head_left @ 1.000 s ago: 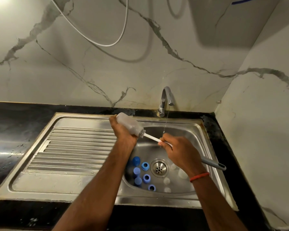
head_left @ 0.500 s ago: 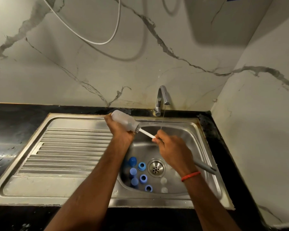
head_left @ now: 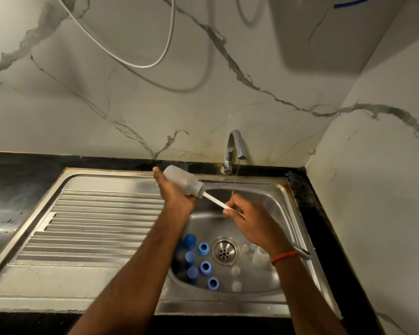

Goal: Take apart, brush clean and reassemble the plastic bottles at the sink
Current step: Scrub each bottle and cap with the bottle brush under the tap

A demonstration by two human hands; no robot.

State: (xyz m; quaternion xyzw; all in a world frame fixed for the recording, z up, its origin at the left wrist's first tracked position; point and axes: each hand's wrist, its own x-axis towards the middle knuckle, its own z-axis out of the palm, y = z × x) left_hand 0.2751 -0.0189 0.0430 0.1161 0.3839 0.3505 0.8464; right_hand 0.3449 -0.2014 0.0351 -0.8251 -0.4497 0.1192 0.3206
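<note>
My left hand (head_left: 176, 193) grips a translucent plastic bottle (head_left: 179, 178) tilted over the sink basin (head_left: 271, 197), mouth toward the right. A bottle brush (head_left: 214, 201) with a white shaft sticks out of the mouth, its bristles just at the neck. My right hand (head_left: 249, 220) pinches the shaft; the grey handle end (head_left: 301, 251) shows past my wrist. On the basin floor lie several blue caps and rings (head_left: 205, 267) left of the drain (head_left: 225, 251), and clear bottle parts (head_left: 236, 278) to its right.
The tap (head_left: 234, 148) at the back runs a thin stream of water into the basin. A ribbed steel draining board (head_left: 94, 226) lies to the left, set in a black counter (head_left: 15, 180). A marble wall stands close on the right.
The brush has slid a little in the bottle's mouth as my right hand works it. Both hands stay over the basin; my head has shifted slightly.
</note>
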